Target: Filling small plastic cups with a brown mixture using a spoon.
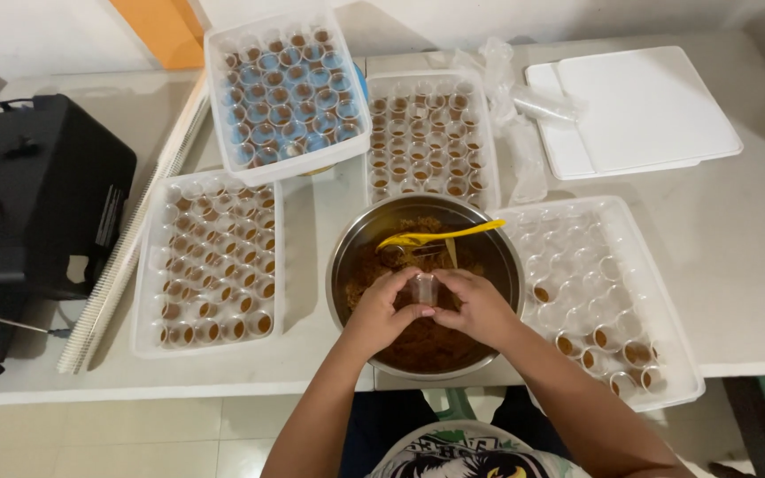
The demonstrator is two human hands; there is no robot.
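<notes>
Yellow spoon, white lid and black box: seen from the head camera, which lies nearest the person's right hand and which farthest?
From the right hand, nearest first:
1. Yellow spoon, just beyond the hand, resting across the metal bowl.
2. White lid, at the table's far right.
3. Black box, at the far left edge.

A small food-prep spot, likely a home kitchen: a white counter (754, 265) carries a steel bowl (347, 257) of brown paste and trays (148, 265) of tiny filled cups.

Four clear trays (208, 265) of small cups, one steel bowl (356, 241), one yellow spoon (440, 235), two white lids (639, 111).
</notes>
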